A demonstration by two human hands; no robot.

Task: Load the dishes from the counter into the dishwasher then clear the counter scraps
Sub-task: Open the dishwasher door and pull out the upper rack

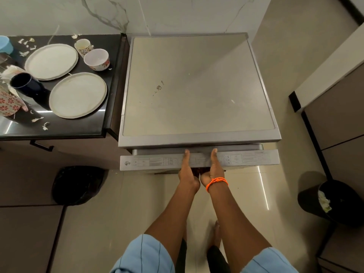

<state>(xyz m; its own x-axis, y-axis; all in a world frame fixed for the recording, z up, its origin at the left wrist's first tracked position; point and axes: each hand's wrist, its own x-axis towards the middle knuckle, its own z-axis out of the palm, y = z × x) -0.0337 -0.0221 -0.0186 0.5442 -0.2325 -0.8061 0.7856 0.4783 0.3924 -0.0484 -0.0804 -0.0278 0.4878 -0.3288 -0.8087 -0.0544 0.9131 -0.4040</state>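
Both hands grip the dishwasher door [200, 159] at its top edge, left hand [187, 170] and right hand [213, 168] side by side, thumbs on top, fingers probably curled beneath. The edge runs 9-to-3. Plates [77, 94], bowl [97, 59] and scraps wait on the tabletop [78, 129] toward 10 o'clock; nothing blocks the door.

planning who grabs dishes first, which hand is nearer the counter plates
Left. The left hand grips the dishwasher door on the side toward the counter and its plates; the right hand sits beside it, farther from them.
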